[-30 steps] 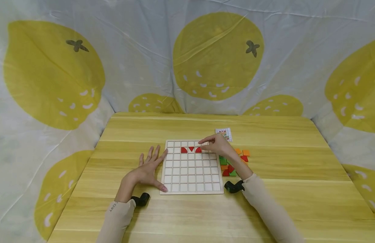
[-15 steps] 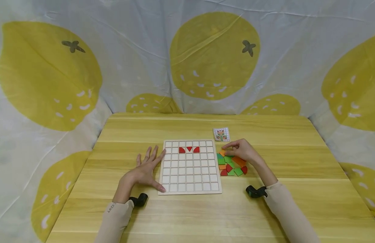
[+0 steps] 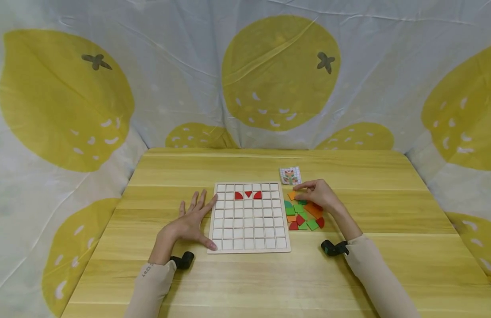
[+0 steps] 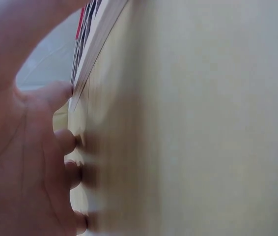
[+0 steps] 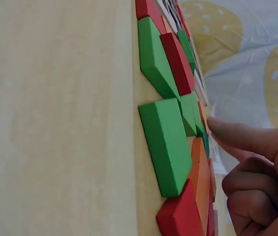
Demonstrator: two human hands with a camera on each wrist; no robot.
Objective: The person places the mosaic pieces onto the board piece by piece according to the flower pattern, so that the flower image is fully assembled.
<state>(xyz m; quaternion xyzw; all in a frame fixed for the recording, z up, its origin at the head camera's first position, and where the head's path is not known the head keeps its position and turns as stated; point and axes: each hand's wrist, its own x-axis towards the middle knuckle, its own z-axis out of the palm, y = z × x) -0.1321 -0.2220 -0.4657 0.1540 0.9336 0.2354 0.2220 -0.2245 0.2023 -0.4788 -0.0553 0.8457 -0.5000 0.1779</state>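
A pale wooden grid board (image 3: 243, 224) lies on the table with three red tiles in its second row: two quarter-round ones and a middle triangle (image 3: 248, 194). My left hand (image 3: 191, 224) is spread along the board's left side, thumb at the near corner and index finger on the left edge. At the far end of a pile of coloured tiles, my right hand (image 3: 318, 195) pinches an orange square tile (image 3: 291, 195) between thumb and index finger. Its other fingers are curled in the right wrist view, where green (image 5: 166, 147) and red tiles (image 5: 180, 64) lie nearby.
A small pattern card (image 3: 290, 176) lies behind the pile, printed with a red, green and orange figure. Loose tiles (image 3: 301, 216) overlap right of the board. A lemon-printed cloth (image 3: 189, 79) hangs behind the table.
My right hand has moved from the board's upper right to the tile pile, uncovering the card. The orange tile has shifted slightly away from me. The left hand has stayed at the board.
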